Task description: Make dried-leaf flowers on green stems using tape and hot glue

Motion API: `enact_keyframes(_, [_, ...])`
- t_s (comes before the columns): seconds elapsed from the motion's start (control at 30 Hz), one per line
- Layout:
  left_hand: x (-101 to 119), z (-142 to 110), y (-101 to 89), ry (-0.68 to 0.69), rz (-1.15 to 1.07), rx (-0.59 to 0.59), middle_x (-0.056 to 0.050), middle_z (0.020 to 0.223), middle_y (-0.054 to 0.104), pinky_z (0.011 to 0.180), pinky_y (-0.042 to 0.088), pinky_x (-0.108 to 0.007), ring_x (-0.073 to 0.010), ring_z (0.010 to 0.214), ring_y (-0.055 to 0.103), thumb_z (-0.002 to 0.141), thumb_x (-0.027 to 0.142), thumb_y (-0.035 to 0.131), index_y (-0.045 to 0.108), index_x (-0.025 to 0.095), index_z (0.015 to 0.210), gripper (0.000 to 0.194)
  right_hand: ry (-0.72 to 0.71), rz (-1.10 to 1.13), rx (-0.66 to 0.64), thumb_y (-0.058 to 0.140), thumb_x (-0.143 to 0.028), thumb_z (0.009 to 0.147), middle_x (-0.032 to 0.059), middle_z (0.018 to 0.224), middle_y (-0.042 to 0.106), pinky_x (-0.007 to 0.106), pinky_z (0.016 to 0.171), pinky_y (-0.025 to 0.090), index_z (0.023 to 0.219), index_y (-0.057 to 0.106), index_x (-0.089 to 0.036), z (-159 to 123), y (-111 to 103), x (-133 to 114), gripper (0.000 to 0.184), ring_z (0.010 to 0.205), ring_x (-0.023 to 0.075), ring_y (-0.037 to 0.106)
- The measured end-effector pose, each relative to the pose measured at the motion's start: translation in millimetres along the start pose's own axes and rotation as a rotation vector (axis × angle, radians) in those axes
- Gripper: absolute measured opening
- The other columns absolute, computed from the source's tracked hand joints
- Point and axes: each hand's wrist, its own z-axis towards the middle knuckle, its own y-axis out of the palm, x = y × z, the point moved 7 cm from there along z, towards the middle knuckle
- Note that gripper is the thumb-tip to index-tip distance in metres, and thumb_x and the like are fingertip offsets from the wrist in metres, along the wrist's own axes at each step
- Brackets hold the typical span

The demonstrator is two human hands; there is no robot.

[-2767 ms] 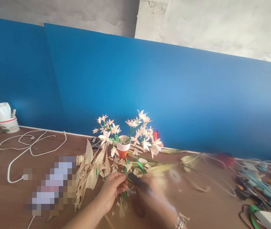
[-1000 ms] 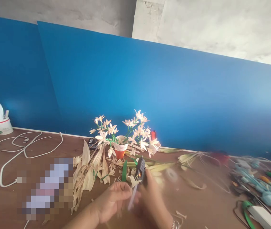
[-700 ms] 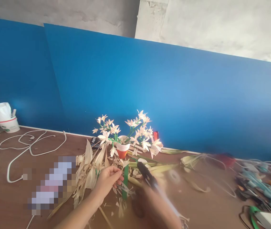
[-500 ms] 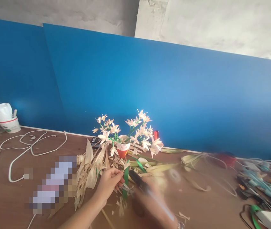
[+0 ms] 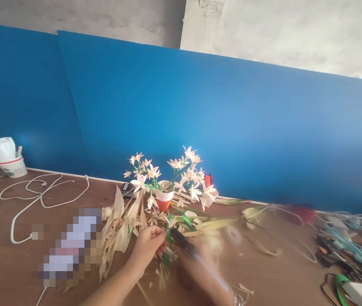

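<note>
My left hand (image 5: pixel 151 244) is closed in a pinch at the front middle of the table. At its fingertips is a narrow green strip (image 5: pixel 167 258), like paper or tape, hanging down. My right hand (image 5: pixel 200 263), blurred by motion, is wrapped round black-handled scissors (image 5: pixel 182 242). Their pale blades point left, close to the strip and my left fingers. Just beyond my hands stands a red and white cup (image 5: pixel 164 199) holding pale husk-like flowers (image 5: pixel 189 176) on green stems. Dried husks (image 5: pixel 123 231) lie around the cup.
White cables (image 5: pixel 42 197) coil at the left, near a white tub (image 5: pixel 12 165). A blurred-out object (image 5: pixel 71 246) lies left of the husks. Blue-grey items (image 5: pixel 346 244) and cords clutter the right. A blue partition (image 5: pixel 200 114) stands behind the table.
The scissors and my right hand have shifted slightly. The upper end of the green strip shows a little more above my left fingertips. The cup and flowers are unmoved.
</note>
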Motion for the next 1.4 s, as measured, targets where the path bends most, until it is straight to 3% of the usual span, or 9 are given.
enact_keyframes(0.53, [-1.1,-2.2,-0.3,0.008,-0.018,-0.011,0.0,0.054,0.064,0.046,0.04,-0.022,-0.0125,0.047,0.055,0.067,0.039,0.065,0.058,0.017,0.065,0.023,0.043,-0.061,0.0,0.056,-0.029,0.076,0.0012,0.057,0.058,0.022,0.047,0.037,0.066,0.062,-0.015,-0.3,0.9,4.1,0.018,0.052,0.0127,0.046])
enact_keyframes(0.9, [2.1,-4.0,0.4,0.005,-0.038,-0.016,0.0,0.054,0.063,0.046,0.04,-0.022,-0.0123,0.047,0.054,0.066,0.04,0.067,0.059,0.016,0.065,0.026,0.021,-0.046,-0.009,0.055,-0.027,0.076,0.002,0.058,0.059,0.022,0.048,0.037,0.068,0.063,-0.014,-1.6,0.4,2.8,0.017,0.054,0.0133,0.049])
enact_keyframes(1.13, [-2.5,-1.0,-0.8,0.007,-0.048,-0.006,0.0,0.052,0.063,0.045,0.039,-0.022,-0.0117,0.046,0.054,0.065,0.039,0.068,0.058,0.015,0.065,0.026,0.002,-0.017,0.01,0.057,-0.036,0.077,0.0017,0.056,0.057,0.023,0.047,0.038,0.067,0.062,-0.015,-0.3,-0.9,3.5,0.024,0.051,0.0136,0.048])
enact_keyframes(1.4, [-0.1,-3.0,0.7,0.006,-0.06,-0.012,0.0,0.052,0.063,0.046,0.039,-0.022,-0.0119,0.046,0.054,0.064,0.04,0.068,0.058,0.016,0.064,0.026,0.0,-0.1,0.0,0.052,-0.027,0.077,0.0015,0.057,0.057,0.022,0.046,0.035,0.064,0.06,-0.015,-0.8,0.4,5.6,0.02,0.052,0.0123,0.044])
